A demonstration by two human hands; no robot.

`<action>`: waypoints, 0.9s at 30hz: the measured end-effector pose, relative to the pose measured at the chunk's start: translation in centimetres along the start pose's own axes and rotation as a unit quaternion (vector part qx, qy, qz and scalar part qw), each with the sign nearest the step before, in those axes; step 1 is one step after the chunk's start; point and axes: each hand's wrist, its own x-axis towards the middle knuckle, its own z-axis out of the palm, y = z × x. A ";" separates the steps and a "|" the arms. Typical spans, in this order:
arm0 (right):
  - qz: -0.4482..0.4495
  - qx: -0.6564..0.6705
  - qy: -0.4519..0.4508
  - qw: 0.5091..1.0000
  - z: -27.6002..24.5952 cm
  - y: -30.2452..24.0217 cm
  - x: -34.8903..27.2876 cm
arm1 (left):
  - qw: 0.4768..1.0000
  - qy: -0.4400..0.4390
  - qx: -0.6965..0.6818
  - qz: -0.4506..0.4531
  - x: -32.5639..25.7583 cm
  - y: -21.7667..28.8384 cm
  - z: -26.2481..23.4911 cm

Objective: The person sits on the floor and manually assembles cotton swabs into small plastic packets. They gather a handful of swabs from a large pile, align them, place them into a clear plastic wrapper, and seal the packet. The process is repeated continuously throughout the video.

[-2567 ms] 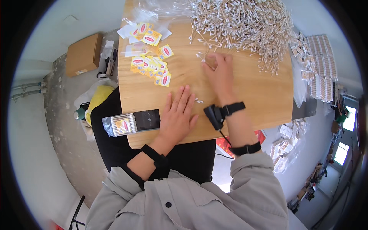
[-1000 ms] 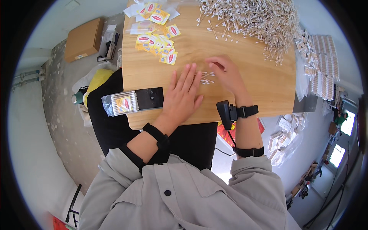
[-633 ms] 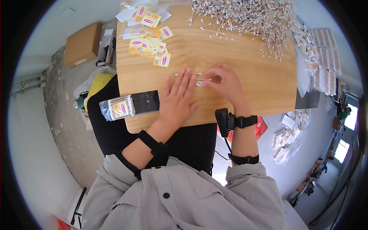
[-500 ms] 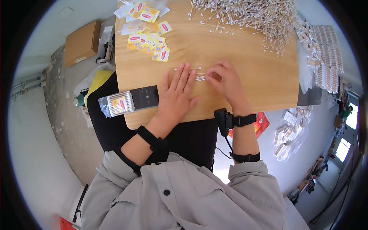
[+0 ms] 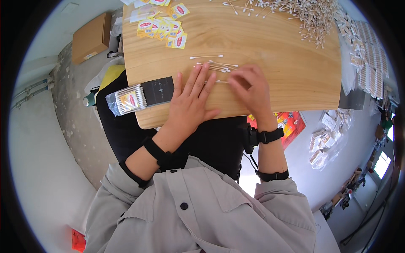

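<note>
My left hand lies flat on the table, fingers stretched and a little spread. Its fingertips rest at a small loose bunch of cotton swabs, partly covering them. My right hand is just to the right, thumb and forefinger curled close together and slightly blurred. At its fingertips is the end of a single cotton swab, which runs left toward my left fingers. Another cotton swab lies alone beyond the bunch. Left of my left hand, a clear pack of cotton swabs with a yellow label sits beside a dark strip.
Yellow-and-white label cards are scattered at the table's far left. A big heap of loose cotton swabs covers the far right. Bundled packs stand beyond the right edge, with bagged packs below. A cardboard box is at left.
The view has shifted, so the table sits higher in the picture. The swabs near my hands lie more spread apart, and one now lies nearer me, between my two hands.
</note>
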 end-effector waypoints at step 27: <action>0.079 0.022 -0.020 0.996 -1.6 2.4 4.2 | 0.999 0.000 -0.029 0.015 2.6 0.1 -0.8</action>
